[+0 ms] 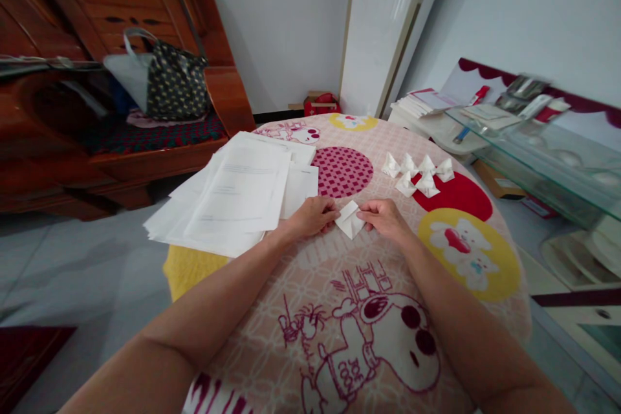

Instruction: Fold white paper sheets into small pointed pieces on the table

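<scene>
A small white folded paper (350, 220) lies diamond-wise at the middle of the table, crease lines showing on it. My left hand (315, 215) pinches its left corner, fingers curled. On the opposite side my right hand (383, 217) grips the right corner between thumb and fingers. Farther back and to the right, several finished-looking folded paper pieces (427, 184) stand in two rows, partly on a red circle of the cloth. Beside my left hand lies a loose stack of printed sheets (242, 187), spread unevenly over the table's left edge.
A patterned cloth (349, 129) covers the round table. To the right stands a glass-topped cabinet (548, 155) with papers and containers. A wooden sofa (228, 97) holds a dark patterned bag (177, 84) at left. A tall white appliance (378, 39) stands behind.
</scene>
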A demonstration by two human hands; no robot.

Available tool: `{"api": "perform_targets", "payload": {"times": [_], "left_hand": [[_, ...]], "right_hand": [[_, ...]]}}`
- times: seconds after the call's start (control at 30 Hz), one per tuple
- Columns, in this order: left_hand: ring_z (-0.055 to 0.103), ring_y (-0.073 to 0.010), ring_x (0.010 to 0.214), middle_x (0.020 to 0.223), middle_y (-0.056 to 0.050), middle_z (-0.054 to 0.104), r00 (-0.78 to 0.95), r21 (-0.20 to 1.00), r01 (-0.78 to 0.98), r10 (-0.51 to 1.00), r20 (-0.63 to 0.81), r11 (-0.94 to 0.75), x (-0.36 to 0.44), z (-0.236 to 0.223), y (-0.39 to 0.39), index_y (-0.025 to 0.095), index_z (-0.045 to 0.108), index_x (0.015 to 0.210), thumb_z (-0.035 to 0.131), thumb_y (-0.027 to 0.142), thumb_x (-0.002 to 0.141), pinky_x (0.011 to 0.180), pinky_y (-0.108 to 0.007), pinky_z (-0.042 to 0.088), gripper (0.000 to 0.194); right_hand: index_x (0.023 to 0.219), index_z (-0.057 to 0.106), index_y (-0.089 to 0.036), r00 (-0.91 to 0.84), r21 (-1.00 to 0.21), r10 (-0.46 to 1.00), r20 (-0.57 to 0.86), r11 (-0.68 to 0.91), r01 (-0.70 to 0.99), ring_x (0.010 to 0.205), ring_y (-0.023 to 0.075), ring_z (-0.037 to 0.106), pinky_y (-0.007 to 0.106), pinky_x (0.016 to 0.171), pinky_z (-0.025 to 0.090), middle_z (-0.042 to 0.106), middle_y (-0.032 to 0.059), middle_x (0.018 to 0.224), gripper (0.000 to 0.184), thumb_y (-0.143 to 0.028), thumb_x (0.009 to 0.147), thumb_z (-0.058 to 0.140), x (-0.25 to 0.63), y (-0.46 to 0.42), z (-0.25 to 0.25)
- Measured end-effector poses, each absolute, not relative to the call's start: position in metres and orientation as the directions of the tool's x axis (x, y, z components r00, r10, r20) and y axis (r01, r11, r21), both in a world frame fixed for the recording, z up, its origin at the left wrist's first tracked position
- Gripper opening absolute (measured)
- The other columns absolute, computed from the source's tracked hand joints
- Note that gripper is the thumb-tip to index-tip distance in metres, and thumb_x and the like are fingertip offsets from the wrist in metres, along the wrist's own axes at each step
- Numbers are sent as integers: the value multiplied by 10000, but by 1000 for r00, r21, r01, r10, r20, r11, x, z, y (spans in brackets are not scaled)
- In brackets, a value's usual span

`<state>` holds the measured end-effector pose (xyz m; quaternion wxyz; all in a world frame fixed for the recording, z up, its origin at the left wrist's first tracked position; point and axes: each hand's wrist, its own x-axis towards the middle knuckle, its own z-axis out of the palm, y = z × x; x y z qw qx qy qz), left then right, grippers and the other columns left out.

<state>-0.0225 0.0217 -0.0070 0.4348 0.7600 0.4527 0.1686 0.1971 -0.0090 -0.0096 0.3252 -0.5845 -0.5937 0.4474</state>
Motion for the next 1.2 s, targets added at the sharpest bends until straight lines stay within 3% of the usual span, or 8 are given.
{"api": "perform_targets", "payload": {"times": [0.1,0.23,0.4,0.57,0.67,0.87,1.03,1.2], "left_hand": [[595,-140,628,640,-4,650,519,598,700,853,-53,-389,-18,-5,20,175,617,701,587,244,914,635,-244,427,227],[644,-189,777,832,-73,728,453,408,812,892,9,-417,-9,-9,16,155,716,850,604,249,922,729,-281,440,163],[632,-192,769,824,-75,726,404,425,824,914,24,-375,-7,-13,14,160,731,846,615,272,925,695,-276,415,180],[557,-143,647,674,-9,655,511,597,683,859,20,-421,-19,-9,14,154,703,757,659,210,862,634,-252,370,127],[546,-135,644,679,-3,654,541,626,638,840,49,-448,-25,-9,13,154,706,737,656,178,834,636,-248,366,112],[539,-146,636,676,-27,659,488,542,723,872,41,-430,-20,-8,11,152,733,762,604,224,900,661,-264,387,202],[643,-207,787,841,-93,730,400,379,852,916,-28,-360,-11,-4,10,148,746,859,613,262,913,730,-288,446,183],[679,-249,893,880,-124,728,392,298,884,919,-50,-361,-8,-2,9,144,717,854,629,273,913,792,-306,496,167]], "right_hand": [[823,747,-149,-32,-915,989,-145,-121,384,492,107,545,221,473,417,710,27,684,119,-219,764,671,192,-9,-12],[844,768,-161,59,-883,996,-62,-82,463,595,156,621,244,520,447,742,61,735,130,-224,775,678,186,-9,-20],[692,741,-183,67,-828,993,92,39,559,644,183,625,261,551,419,715,48,670,134,-280,763,681,183,-11,-24],[717,748,-176,-5,-903,998,55,51,427,598,166,595,263,554,427,703,24,661,116,-263,710,671,190,-20,-20],[721,754,-173,-25,-903,998,49,55,427,580,161,585,264,559,434,687,15,634,114,-261,692,689,193,-24,-17],[743,748,-169,34,-886,999,34,14,463,539,162,585,264,514,423,673,22,623,192,-316,794,635,189,-16,-22],[787,753,-180,100,-846,993,58,-4,533,698,211,691,279,600,479,761,73,762,100,-243,763,679,184,-9,-29],[714,732,-191,92,-776,991,95,16,630,679,213,681,287,594,455,754,66,726,78,-250,760,707,181,-10,-23]]}}
